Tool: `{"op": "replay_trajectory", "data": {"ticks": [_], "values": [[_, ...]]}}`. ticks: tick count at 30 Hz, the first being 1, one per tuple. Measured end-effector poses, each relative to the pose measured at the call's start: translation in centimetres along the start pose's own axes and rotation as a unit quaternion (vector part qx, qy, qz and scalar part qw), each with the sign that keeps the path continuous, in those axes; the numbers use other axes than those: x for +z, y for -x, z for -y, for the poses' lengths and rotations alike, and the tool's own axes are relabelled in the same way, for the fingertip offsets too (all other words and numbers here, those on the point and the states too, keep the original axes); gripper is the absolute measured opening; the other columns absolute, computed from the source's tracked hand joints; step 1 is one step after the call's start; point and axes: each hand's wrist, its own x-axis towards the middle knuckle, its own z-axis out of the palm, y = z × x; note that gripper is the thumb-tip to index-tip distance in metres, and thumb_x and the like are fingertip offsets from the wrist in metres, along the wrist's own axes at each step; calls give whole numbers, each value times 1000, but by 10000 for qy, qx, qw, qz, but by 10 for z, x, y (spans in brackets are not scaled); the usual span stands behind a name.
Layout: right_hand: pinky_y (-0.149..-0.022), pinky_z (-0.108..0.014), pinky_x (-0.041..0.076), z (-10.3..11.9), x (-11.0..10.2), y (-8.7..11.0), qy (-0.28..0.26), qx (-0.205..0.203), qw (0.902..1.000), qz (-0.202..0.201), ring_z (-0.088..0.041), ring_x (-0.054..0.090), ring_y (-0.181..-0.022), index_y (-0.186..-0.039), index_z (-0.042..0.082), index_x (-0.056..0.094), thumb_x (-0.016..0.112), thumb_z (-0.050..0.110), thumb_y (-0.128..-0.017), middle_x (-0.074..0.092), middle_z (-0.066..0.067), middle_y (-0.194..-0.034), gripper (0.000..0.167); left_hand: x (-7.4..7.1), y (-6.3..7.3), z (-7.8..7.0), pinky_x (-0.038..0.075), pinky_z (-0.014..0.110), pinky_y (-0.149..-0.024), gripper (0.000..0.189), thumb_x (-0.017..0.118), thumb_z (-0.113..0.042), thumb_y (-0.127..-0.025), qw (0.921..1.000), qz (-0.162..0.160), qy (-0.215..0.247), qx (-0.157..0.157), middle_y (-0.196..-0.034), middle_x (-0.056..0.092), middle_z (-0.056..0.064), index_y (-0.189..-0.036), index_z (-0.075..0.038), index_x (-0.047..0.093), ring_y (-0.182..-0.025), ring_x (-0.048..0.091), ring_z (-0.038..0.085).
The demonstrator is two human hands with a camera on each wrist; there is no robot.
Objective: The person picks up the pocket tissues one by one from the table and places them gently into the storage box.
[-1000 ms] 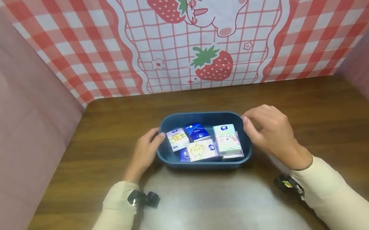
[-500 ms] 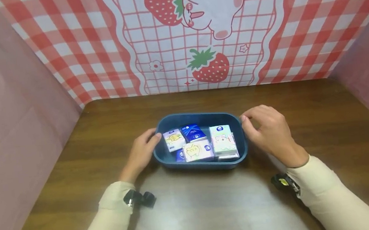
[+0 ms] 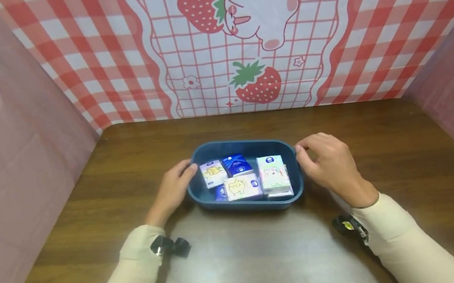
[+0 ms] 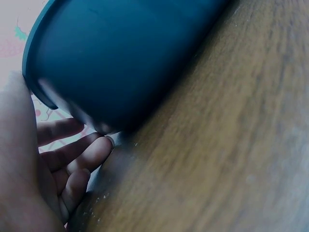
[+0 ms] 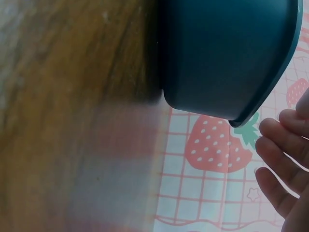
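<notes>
A dark blue oblong bin [image 3: 246, 206] stands on the wooden table. Several small tissue packs lie inside, among them a blue pack [image 3: 237, 164], a white pack with a yellow character [image 3: 242, 187] and a pale pack with a bear print [image 3: 273, 173]. My left hand [image 3: 169, 189] grips the bin's left end, thumb at the rim and fingers against the outer wall in the left wrist view. At the far right corner is my right hand [image 3: 331, 167], fingers loosely bent. In the right wrist view its visible fingers [image 5: 280, 150] show a gap from the rim; the thumb is mostly cut off.
Behind the table [image 3: 130, 170] hangs a red checked cloth [image 3: 262, 82] with strawberries and a cartoon animal. A pink curtain [image 3: 14, 136] borders the left side, another curtain [image 3: 448, 76] the right. A glossy reflection covers the table's near middle.
The head view has shifted slightly, carrying the whole scene a little to the left. Bin, packs and both hands keep nearly the same places relative to one another.
</notes>
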Motion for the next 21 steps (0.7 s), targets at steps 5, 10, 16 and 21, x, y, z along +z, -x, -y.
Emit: {"op": "replay_trajectory", "data": {"ticks": [5, 10, 16, 21], "values": [[-62, -39, 51, -2, 2, 1, 50, 8, 10000, 67, -21, 61, -71, -87, 3, 74, 66, 17, -90, 71, -7, -79, 16, -1, 1, 0, 38, 53, -109, 50, 51, -41, -103, 10000, -13, -8, 25, -133, 62, 17, -136, -5, 60, -127, 54, 34], [-61, -38, 52, -2, 4, 3, 132, 110, 9996, 216, -21, 60, -70, -88, 3, 74, 68, 16, -89, 71, -7, -80, 14, -1, 2, 2, 37, 53, -110, 51, 51, -42, -103, 10000, -6, -16, -11, -134, 61, 17, -136, -4, 60, -128, 54, 34], [-62, -39, 53, -2, 2, 4, 193, 227, 9990, 327, -22, 61, -70, -89, 4, 75, 69, 16, -89, 72, -7, -81, 14, 0, 2, 3, 37, 54, -110, 52, 51, -43, -103, 10000, -13, 1, -28, -135, 61, 17, -137, -4, 59, -128, 53, 34], [-63, -39, 54, -3, 1, 4, 239, 301, 9986, 363, -22, 62, -71, -90, 4, 74, 70, 15, -88, 72, -7, -82, 12, 0, 1, 1, 38, 53, -110, 53, 51, -44, -103, 10000, -55, 2, 3, -134, 61, 17, -136, -4, 60, -128, 54, 34]]}}
